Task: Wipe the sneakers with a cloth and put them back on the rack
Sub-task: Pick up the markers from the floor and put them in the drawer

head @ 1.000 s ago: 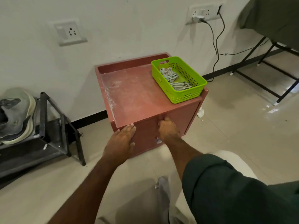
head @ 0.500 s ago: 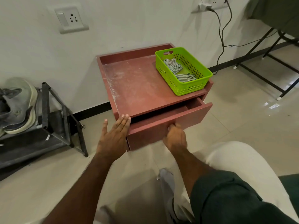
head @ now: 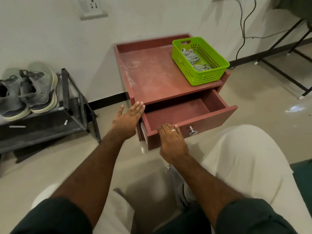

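Since 0.5 s ago, the drawer (head: 189, 114) has slid further open.

Single head-worn view, angled forward and down, close above cabinet (head: 162, 78).

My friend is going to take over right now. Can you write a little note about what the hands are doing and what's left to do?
Left hand: open, flat against the cabinet's front corner.
Right hand: open, fingers resting on the front edge of the drawer, holding nothing.
The sneakers sit on the rack, unwiped.
The drawer is pulled open and what shows of it is empty. Striped fabric, maybe a cloth, lies in the green basket.
Left: get a cloth, wipe the sneakers, return them.
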A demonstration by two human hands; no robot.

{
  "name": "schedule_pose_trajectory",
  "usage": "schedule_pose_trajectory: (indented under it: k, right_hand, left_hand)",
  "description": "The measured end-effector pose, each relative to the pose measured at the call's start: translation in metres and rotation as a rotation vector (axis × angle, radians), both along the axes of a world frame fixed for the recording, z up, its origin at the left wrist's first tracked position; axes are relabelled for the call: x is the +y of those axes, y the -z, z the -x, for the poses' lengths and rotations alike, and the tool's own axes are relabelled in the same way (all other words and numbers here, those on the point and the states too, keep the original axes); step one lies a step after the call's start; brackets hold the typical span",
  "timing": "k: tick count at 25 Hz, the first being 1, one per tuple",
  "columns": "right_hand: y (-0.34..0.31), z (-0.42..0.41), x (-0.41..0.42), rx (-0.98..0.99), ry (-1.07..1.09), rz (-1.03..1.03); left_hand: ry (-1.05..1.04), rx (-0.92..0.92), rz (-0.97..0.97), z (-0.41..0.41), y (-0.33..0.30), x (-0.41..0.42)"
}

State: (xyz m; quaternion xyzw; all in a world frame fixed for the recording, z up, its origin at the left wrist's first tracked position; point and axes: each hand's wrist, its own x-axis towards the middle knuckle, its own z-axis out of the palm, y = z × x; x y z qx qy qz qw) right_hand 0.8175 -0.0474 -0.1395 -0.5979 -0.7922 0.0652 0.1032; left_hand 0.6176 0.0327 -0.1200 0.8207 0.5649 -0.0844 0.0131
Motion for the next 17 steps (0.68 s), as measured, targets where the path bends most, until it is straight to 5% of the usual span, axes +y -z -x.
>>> schedule_pose_trajectory:
  k: [17]
  right_hand:
    - [-0.001, -0.002, -0.026, 0.061, 0.059, -0.068]
  left_hand:
    - [-0.097, -0.049, 0.044, -0.013, 0.012, -0.021]
